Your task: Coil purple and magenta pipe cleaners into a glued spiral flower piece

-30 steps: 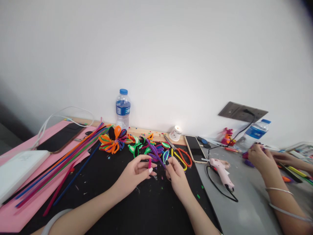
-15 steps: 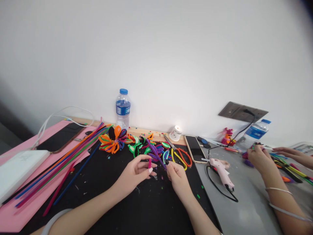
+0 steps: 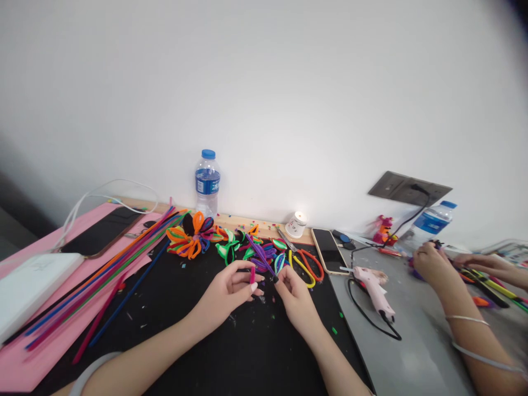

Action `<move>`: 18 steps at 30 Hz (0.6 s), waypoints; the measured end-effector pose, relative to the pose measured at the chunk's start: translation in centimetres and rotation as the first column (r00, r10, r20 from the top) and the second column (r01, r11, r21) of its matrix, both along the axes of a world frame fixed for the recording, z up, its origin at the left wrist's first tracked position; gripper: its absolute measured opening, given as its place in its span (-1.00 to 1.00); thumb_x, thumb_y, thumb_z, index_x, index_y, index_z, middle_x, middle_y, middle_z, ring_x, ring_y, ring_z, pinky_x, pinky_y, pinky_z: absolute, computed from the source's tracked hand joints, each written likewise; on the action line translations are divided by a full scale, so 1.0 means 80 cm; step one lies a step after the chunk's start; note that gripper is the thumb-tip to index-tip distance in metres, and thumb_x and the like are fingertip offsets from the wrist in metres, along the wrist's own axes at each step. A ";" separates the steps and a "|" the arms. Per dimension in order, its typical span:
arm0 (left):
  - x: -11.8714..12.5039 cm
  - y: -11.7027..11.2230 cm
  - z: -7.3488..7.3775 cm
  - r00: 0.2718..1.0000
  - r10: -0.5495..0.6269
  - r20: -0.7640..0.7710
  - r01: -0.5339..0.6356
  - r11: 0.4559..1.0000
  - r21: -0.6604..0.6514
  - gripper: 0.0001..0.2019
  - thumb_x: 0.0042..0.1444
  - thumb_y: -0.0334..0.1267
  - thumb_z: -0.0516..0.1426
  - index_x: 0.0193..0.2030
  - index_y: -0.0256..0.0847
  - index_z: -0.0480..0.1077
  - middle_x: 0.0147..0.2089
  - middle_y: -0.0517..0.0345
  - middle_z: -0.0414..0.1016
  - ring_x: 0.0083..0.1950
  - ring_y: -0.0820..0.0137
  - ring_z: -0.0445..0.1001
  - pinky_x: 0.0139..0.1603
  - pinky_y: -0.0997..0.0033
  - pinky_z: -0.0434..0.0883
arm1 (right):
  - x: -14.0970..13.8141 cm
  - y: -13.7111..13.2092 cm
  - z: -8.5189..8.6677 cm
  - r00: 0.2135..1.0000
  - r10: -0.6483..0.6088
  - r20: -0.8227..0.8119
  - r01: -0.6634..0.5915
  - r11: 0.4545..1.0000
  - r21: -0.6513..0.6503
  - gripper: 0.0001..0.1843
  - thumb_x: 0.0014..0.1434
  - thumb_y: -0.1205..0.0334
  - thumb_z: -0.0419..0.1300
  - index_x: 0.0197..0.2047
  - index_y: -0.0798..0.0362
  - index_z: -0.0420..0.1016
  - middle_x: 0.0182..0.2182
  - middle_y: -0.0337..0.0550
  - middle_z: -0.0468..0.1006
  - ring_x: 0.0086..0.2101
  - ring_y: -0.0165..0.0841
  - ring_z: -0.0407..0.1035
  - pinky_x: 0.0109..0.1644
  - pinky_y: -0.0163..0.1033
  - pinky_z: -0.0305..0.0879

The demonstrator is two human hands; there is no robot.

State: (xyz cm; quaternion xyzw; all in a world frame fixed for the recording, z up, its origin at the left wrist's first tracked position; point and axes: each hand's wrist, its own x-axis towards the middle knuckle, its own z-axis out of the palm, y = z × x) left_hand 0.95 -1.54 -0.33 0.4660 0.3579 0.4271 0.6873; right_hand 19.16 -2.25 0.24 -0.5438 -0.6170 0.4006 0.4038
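Over the middle of a black mat (image 3: 231, 357), the left hand (image 3: 233, 289) pinches a short magenta piece of fuzzy stem (image 3: 252, 274), upright between thumb and fingers. Just beside it, the right hand (image 3: 296, 294) closes thumb and forefinger on the lower end of a slim purple pipe cleaner (image 3: 261, 254), which slants up and leftward across a heap of looped petals (image 3: 228, 251), velvety green, white, orange and violet. Left of the heap sits a fuller flower (image 3: 197, 237) of rounded plush loops, mostly orange. To the right lie scissors (image 3: 301, 253) with smooth yellow and orange handles, a flat phone (image 3: 330, 250) and a pink plastic glue gun (image 3: 375, 291), its thin black cord curling on the grey desk (image 3: 408, 338). Long, straight bristly stems (image 3: 95, 280) rest across a pink sheet (image 3: 16, 374) at left. Behind, a clear plastic bottle (image 3: 208, 184) stands near the wall. At far right, a co-worker's hands (image 3: 435, 267) work among coloured stems.
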 end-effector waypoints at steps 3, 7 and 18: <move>0.000 0.000 0.000 1.000 0.005 -0.001 -0.005 1.000 0.005 -0.68 0.04 -0.23 0.21 -0.09 -0.21 0.24 -0.09 -0.05 0.55 -0.23 0.33 0.58 -0.25 0.41 0.42 | 0.001 0.000 -0.001 0.996 -0.009 0.089 0.007 1.000 0.020 -0.71 0.15 0.18 0.02 -0.57 0.00 0.08 -0.66 -0.35 0.18 -0.59 -0.44 0.09 -0.51 -0.35 -0.01; 0.000 0.002 0.000 0.999 0.030 -0.016 -0.030 0.999 0.012 -0.67 0.03 -0.23 0.21 -0.09 -0.21 0.25 -0.11 -0.04 0.56 -0.22 0.30 0.58 -0.25 0.38 0.41 | 0.000 0.000 -0.002 0.995 -0.032 0.092 0.031 0.999 0.012 -0.72 0.13 0.19 0.05 -0.57 0.00 0.10 -0.68 -0.34 0.22 -0.61 -0.44 0.08 -0.52 -0.35 -0.02; 0.000 0.002 0.001 0.998 0.050 -0.039 -0.049 0.999 0.023 -0.69 0.03 -0.23 0.20 -0.10 -0.20 0.26 -0.12 -0.03 0.56 -0.23 0.28 0.58 -0.24 0.36 0.41 | -0.002 -0.001 0.001 1.000 0.012 -0.003 -0.012 1.000 0.024 -0.92 0.02 0.37 0.04 -0.36 0.02 0.25 -0.58 -0.36 0.23 -0.59 -0.44 0.20 -0.51 -0.35 0.12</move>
